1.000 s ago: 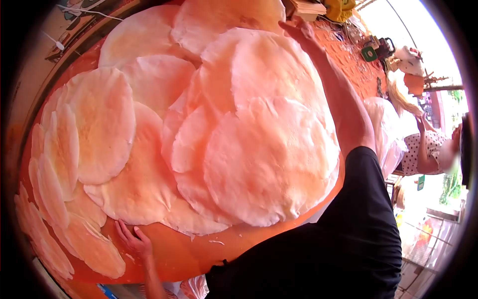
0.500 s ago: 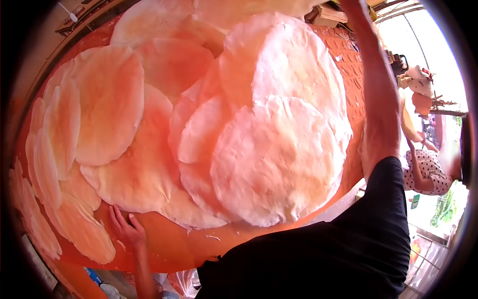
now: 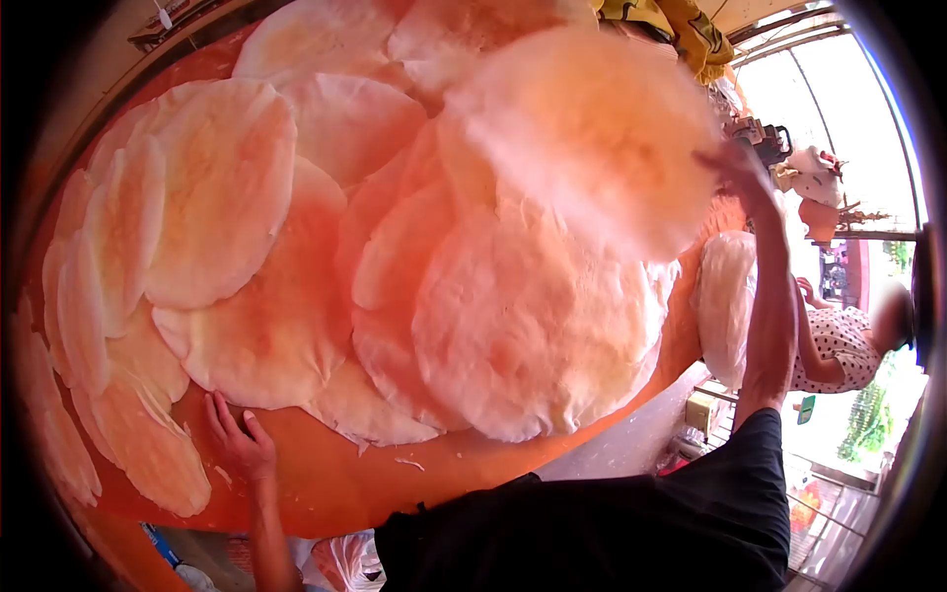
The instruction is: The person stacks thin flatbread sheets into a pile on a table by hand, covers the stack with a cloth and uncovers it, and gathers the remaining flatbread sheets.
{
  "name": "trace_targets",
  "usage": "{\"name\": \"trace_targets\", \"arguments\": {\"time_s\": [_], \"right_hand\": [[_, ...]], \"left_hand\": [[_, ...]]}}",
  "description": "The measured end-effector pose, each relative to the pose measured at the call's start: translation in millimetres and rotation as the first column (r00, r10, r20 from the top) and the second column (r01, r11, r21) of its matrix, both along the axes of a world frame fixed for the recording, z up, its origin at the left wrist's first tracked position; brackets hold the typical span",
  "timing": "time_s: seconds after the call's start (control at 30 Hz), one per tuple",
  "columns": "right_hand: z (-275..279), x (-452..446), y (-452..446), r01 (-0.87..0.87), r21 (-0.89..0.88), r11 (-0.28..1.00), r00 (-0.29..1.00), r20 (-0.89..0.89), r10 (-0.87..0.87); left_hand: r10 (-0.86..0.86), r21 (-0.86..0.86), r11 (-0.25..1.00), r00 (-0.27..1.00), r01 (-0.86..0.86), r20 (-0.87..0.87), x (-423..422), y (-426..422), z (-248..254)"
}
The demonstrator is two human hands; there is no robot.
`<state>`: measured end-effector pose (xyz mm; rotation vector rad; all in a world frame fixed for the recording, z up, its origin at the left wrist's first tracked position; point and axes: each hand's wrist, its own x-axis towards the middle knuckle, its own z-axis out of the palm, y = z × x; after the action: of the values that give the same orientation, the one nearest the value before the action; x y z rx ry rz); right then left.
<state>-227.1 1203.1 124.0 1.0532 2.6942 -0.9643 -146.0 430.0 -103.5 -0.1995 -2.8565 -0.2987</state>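
So the right hand (image 3: 735, 173) is up at the right edge of 1 big blurry round sheet (image 3: 592, 143), way out over the far right of the pile. Can't tell if the fingers are actually pinching it or have let go, too smeared. That sheet overlaps the top of a wrinkly pale round sheet (image 3: 533, 335) in the view. Left hand (image 3: 244, 449) is palm down with nothing in it, fingers loosely spread on the orange worktop (image 3: 335, 464), tips just beside the rim of a flat sheet (image 3: 261, 331). More thin sheets (image 3: 217, 192) overlap on the left. Off to the right, 1 person in a dotted top (image 3: 837, 345) is near a clear plastic bundle (image 3: 725, 306).
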Motion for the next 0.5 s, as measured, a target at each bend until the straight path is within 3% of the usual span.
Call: {"name": "trace_targets", "arguments": {"time_s": [0.03,0.07,0.13,0.3,0.4,0.43,0.5], "right_hand": [[-12,-11,-3,-0.007,0.123,0.992,0.946,0.322,-0.033],[-38,-21,14,-0.124,0.317,0.940,0.965,0.259,0.040],[-61,-59,25,-0.183,0.432,0.883,0.982,0.125,0.143],[-97,-172,-13,-0.158,0.068,0.985,0.950,-0.263,0.170],[-177,-259,58,-0.177,-0.078,0.981,0.837,-0.536,0.108],[-159,-256,31,-0.037,0.074,0.997,0.882,-0.467,0.067],[-143,-258,13,-0.044,0.004,0.999,0.932,-0.359,0.043]], "left_hand": [[0.007,-0.002,1.000,1.000,-0.007,0.002,-1,1,0],[0.010,-0.008,1.000,1.000,-0.010,0.009,-1,2,2],[0.013,-0.017,1.000,1.000,-0.012,0.016,-1,0,-2],[0.011,-0.036,0.999,1.000,-0.010,0.027,-2,-2,-3],[0.024,-0.021,0.999,0.999,-0.024,0.043,-3,2,4],[0.028,-0.016,1.000,0.998,-0.027,0.055,-3,5,7],[0.044,-0.004,0.999,0.996,-0.044,0.077,-4,7,11]]}}
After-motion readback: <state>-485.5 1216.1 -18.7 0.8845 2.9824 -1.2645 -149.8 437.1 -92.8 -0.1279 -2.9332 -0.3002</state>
